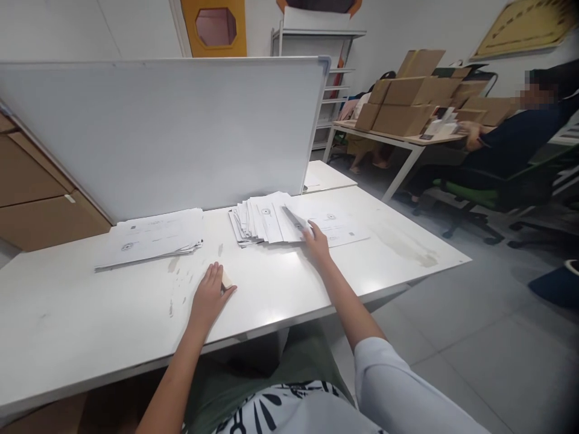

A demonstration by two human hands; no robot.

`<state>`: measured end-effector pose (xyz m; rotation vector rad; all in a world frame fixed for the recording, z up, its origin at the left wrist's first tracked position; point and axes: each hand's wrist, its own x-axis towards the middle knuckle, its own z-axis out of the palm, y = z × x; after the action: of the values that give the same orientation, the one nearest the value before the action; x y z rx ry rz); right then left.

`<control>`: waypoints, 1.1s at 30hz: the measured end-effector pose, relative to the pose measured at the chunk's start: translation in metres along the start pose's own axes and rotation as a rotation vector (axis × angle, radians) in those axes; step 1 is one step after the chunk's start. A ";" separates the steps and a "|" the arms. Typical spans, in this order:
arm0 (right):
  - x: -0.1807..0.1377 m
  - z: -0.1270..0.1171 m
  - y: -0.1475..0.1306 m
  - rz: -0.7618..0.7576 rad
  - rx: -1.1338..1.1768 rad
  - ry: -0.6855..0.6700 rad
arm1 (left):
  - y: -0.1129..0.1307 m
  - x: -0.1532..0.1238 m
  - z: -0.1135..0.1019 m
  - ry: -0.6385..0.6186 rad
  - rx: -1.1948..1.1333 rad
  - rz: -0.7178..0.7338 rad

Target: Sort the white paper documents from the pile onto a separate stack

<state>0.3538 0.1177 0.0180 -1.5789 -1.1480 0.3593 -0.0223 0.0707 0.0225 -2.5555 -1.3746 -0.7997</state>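
My left hand (210, 290) rests low on the white table, its fingers and thumb closed around a small pale block (227, 280), largely covered by the hand. At the right end of a fanned-out pile of printed papers (266, 222), my right hand (316, 242) pinches the edge of a printed paper (296, 220), which is tilted up off the others. Under and to the right of it lie more flat printed sheets (346, 226). Left of the fanned pile sits a neater stack of printed sheets (154, 235), apart from both hands.
A whiteboard (181, 132) stands along the back of the white table (280, 295). Cardboard boxes (36, 181) are at the left. To the right, a seated person (502, 144) works at another table stacked with cardboard boxes (402, 99).
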 end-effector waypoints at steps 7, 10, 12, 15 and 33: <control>-0.021 -0.012 -0.021 -0.047 0.147 0.296 | 0.011 0.003 -0.011 -0.043 0.017 0.028; -0.034 -0.017 -0.031 -0.047 0.183 0.420 | 0.014 0.004 -0.013 -0.058 0.043 0.027; -0.043 -0.021 -0.036 -0.045 0.191 0.484 | 0.015 0.004 -0.013 -0.062 0.058 0.036; -0.065 -0.027 -0.041 -0.041 0.198 0.523 | 0.015 0.006 -0.013 -0.072 0.069 0.077; -0.213 -0.014 -0.044 -0.265 0.113 -0.018 | 0.003 0.039 -0.005 -0.070 -0.008 0.252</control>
<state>0.2393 -0.0664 -0.0083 -1.3080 -1.3100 0.2581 -0.0046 0.0956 0.0470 -2.7136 -1.0369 -0.6789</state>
